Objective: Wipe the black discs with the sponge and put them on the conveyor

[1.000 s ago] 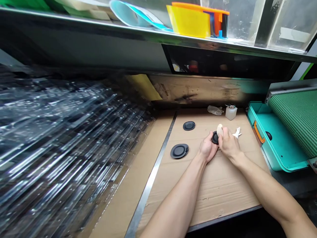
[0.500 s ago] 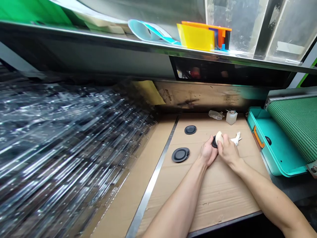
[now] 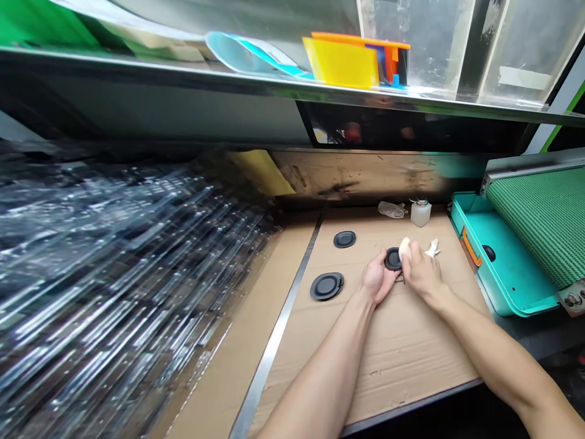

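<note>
The left grip pinches the black disc by its rim, low over the cardboard surface. The right grip is closed on a pale pad pressed against the disc. Pressing too hard could pop the disc out of so light a hold. A larger disc lies left of the grips, a small bottle lies beyond them, a teal tray sits to their right, and stacked clear trays stand far left.

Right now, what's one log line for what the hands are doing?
left hand: holds black disc | right hand: presses pale pad on it | nearby: two more discs on cardboard
</note>
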Tool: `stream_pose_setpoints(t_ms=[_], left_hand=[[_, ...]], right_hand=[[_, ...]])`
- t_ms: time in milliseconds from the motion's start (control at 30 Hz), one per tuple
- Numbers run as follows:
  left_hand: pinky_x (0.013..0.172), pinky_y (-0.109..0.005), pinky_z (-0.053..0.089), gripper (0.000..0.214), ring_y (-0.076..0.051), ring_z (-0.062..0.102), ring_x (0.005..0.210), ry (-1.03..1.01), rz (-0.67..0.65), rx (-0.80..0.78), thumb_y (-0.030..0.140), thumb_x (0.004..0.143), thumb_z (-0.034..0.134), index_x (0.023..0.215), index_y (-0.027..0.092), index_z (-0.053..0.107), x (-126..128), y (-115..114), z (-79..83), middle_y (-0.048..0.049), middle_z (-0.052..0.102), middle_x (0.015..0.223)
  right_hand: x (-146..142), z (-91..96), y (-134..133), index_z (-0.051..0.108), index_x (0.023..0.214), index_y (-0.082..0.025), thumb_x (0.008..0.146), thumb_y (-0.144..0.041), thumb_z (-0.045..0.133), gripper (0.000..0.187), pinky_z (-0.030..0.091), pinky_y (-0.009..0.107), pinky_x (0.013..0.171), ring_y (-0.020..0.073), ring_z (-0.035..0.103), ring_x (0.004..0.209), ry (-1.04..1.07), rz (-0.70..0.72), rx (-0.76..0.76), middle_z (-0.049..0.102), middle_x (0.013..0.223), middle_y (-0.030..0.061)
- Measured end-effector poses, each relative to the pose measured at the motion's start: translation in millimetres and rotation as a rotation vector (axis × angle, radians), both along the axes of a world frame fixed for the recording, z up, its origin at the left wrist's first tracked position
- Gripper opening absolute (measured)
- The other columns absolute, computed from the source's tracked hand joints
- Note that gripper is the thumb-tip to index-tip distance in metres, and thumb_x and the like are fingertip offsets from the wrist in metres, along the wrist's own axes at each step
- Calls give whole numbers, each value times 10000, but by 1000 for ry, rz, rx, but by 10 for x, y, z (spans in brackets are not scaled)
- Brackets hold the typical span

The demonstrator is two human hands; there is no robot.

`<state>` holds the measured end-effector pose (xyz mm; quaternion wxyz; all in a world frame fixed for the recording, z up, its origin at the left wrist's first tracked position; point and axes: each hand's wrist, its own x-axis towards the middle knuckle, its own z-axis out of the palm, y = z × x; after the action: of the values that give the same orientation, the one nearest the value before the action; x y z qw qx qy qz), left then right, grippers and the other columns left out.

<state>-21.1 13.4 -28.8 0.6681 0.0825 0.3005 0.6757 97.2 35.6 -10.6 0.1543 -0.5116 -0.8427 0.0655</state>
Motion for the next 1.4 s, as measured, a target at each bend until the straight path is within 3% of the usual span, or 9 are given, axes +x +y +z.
stream_pose_setpoints(t_ms=[333,433,567,667,833,1000,1133,1267,1400], left_hand=[[918,-505,588,383,-302,690,1120,-162,187,-3,298,1011,320,1191,135,617,-326,-13,58,-203,699,1172],[896,-514,599,415,-314,685,1131,-199,154,24,230,976,317,1249,117,608,-347,-43,81,-208,693,1179],[850,-408,629,385,-300,688,1127,-233,64,53,261,1013,364,1258,84,603,-328,-83,127,-220,673,1226],[710,-279,633,388,-257,722,1016,-246,-37,75,375,1047,381,1166,101,628,-287,-118,174,-213,673,1204],[441,-154,501,470,-132,670,638,-199,-127,2,478,1058,296,959,149,616,-194,-154,256,-155,692,956],[397,-178,428,519,-142,620,551,-50,-41,-40,556,1041,255,979,159,583,-197,-105,226,-144,690,841],[398,-194,377,363,-140,594,503,159,27,-39,444,1048,336,1038,157,556,-173,-67,131,-149,724,850],[368,-186,301,384,-131,555,444,279,-168,-41,484,1025,398,1040,142,573,-60,-104,111,-162,735,818],[317,-202,236,600,-141,485,377,216,-307,-73,563,1013,237,1053,103,619,-6,-137,151,-168,701,715]], right_hand=[[218,-39,-106,654,1087,-250,1003,-397,505,226,447,275,758,203,678,945,229,191,-32,739,1059,36],[312,9,9,701,948,-251,1032,-432,461,312,428,280,791,204,645,991,192,78,64,714,1018,45],[445,66,215,685,1088,-213,1016,-496,469,364,424,316,803,259,603,1070,93,-217,137,663,1116,116],[513,31,351,658,1154,-202,968,-556,530,419,427,330,797,285,603,1083,57,-262,24,660,1143,131],[573,-105,536,671,1006,-201,946,-379,542,227,410,286,730,219,645,911,203,-109,-48,713,990,82],[584,-160,614,609,814,-210,871,-342,570,149,399,249,627,161,610,683,468,-5,-154,678,743,8],[533,-130,598,542,827,-222,824,-369,582,152,424,228,578,139,606,626,785,38,-382,667,720,-11],[496,-44,573,475,891,-238,740,-390,631,265,453,220,550,143,640,657,1081,49,-646,693,790,-3],[498,57,513,542,1006,-223,777,-414,633,312,417,201,482,113,579,568,1059,-6,-629,681,783,-7]])
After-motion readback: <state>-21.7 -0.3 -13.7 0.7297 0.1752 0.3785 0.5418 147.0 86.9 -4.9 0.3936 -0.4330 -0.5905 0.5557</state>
